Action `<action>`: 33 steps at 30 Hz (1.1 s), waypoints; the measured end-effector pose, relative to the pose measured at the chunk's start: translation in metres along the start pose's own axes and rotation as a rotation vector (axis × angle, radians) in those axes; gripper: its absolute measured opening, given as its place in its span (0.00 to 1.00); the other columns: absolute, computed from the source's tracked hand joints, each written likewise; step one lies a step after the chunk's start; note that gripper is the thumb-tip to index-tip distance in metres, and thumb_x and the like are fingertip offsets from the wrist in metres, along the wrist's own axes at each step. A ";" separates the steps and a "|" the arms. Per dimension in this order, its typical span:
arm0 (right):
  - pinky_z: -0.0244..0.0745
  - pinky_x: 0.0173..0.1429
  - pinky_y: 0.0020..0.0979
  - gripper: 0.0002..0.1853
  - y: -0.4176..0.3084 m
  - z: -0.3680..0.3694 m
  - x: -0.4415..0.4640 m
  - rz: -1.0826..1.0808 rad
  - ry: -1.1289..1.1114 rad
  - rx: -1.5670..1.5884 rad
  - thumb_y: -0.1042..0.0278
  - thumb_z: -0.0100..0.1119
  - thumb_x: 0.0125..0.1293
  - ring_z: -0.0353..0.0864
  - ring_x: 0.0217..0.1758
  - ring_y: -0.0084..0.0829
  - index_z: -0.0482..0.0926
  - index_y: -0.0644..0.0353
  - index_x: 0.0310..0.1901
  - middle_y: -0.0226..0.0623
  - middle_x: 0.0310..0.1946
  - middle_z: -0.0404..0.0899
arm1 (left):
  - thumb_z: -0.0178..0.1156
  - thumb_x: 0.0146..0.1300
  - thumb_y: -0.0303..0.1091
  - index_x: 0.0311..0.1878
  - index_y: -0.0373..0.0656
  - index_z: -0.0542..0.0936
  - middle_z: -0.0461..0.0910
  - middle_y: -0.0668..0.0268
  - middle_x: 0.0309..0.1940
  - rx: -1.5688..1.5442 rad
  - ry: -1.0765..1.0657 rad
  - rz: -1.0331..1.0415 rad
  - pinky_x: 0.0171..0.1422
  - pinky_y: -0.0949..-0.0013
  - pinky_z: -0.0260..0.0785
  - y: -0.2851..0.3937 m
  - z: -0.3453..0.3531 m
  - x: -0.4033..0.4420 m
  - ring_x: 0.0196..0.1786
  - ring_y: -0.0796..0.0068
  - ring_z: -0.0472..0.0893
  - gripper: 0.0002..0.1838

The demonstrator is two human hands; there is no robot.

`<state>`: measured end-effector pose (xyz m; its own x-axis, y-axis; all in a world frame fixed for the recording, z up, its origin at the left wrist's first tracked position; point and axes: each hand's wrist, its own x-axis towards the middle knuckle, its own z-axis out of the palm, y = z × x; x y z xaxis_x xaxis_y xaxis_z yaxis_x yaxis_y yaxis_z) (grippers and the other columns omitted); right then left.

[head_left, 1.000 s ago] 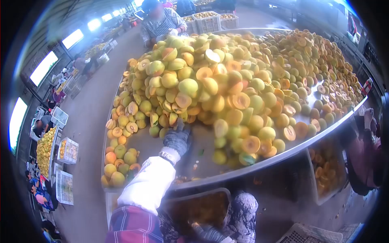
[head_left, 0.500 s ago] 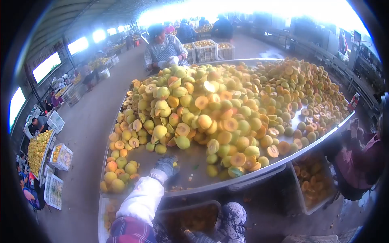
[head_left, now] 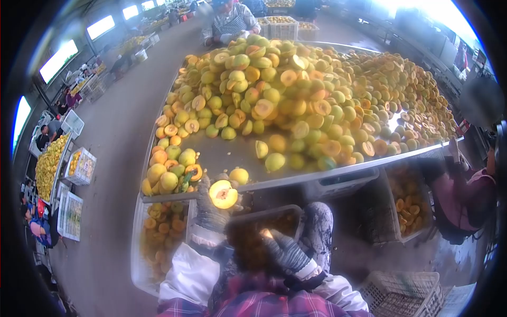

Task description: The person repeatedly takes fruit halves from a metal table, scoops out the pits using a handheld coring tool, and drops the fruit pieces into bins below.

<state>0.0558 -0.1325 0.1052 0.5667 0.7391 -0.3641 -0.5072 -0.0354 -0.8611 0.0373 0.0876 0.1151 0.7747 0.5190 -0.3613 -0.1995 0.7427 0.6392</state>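
My left hand (head_left: 213,211), in a grey knit glove, is at the table's near edge. Its fingers are closed around a peach half (head_left: 223,194), the cut yellow face turned up and reddish at the centre. My right hand (head_left: 287,253), also gloved, is lower and to the right, above a dark crate of fruit (head_left: 300,214). Its fingers are curled, with a small pale spot at the tips that I cannot make out. A whole-looking peach (head_left: 239,175) rests on the table just beyond my left hand. Left of it lies a small group of peaches (head_left: 169,181) with a green leaf.
A large heap of peaches and halves (head_left: 264,100) covers much of the metal-edged table (head_left: 211,150). A crate of halves (head_left: 138,248) stands at my left, another (head_left: 409,211) at right. One co-worker (head_left: 235,24) is across the table, another (head_left: 465,203) at right.
My left hand has drawn back from the tabletop to the near edge and now shows a peach half. My right hand has come up into fuller view. The camera has tilted down.
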 end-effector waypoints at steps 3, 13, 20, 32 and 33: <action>0.69 0.63 0.27 0.17 -0.008 0.004 0.002 -0.164 -0.122 -0.029 0.68 0.43 0.77 0.75 0.59 0.30 0.73 0.66 0.59 0.41 0.55 0.77 | 0.45 0.71 0.58 0.47 0.46 0.77 0.82 0.58 0.36 -0.038 -0.006 -0.035 0.31 0.58 0.76 -0.020 -0.013 -0.019 0.29 0.61 0.80 0.24; 0.77 0.54 0.43 0.22 0.050 -0.006 0.040 -0.833 0.033 -1.130 0.74 0.47 0.67 0.80 0.49 0.51 0.69 0.63 0.63 0.53 0.51 0.76 | 0.58 0.68 0.40 0.54 0.37 0.77 0.81 0.61 0.42 0.314 -0.168 0.182 0.49 0.66 0.75 -0.039 -0.021 -0.041 0.44 0.69 0.80 0.18; 0.75 0.50 0.37 0.15 -0.016 0.020 0.014 -0.260 0.126 -0.092 0.68 0.53 0.71 0.80 0.45 0.44 0.74 0.64 0.55 0.47 0.42 0.79 | 0.59 0.67 0.35 0.54 0.37 0.77 0.81 0.64 0.44 0.758 -0.232 0.398 0.54 0.70 0.74 -0.051 -0.018 -0.046 0.47 0.73 0.80 0.16; 0.74 0.40 0.31 0.11 0.063 -0.003 0.067 -0.585 0.253 -0.246 0.69 0.44 0.75 0.81 0.42 0.33 0.75 0.61 0.52 0.38 0.44 0.79 | 0.51 0.71 0.39 0.54 0.37 0.76 0.80 0.59 0.46 1.126 -0.013 0.724 0.56 0.65 0.72 -0.081 0.020 -0.060 0.50 0.66 0.79 0.17; 0.73 0.40 0.27 0.10 0.055 -0.004 0.063 -0.524 0.251 -0.203 0.65 0.49 0.75 0.78 0.39 0.26 0.77 0.60 0.48 0.31 0.39 0.78 | 0.51 0.71 0.39 0.54 0.37 0.76 0.80 0.59 0.46 1.099 -0.017 0.695 0.56 0.65 0.72 -0.083 0.019 -0.062 0.50 0.66 0.79 0.17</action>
<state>0.0665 -0.0909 0.0335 0.8553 0.5127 0.0743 -0.0002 0.1438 -0.9896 0.0176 -0.0141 0.0974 0.7177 0.6412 0.2716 0.0271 -0.4155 0.9092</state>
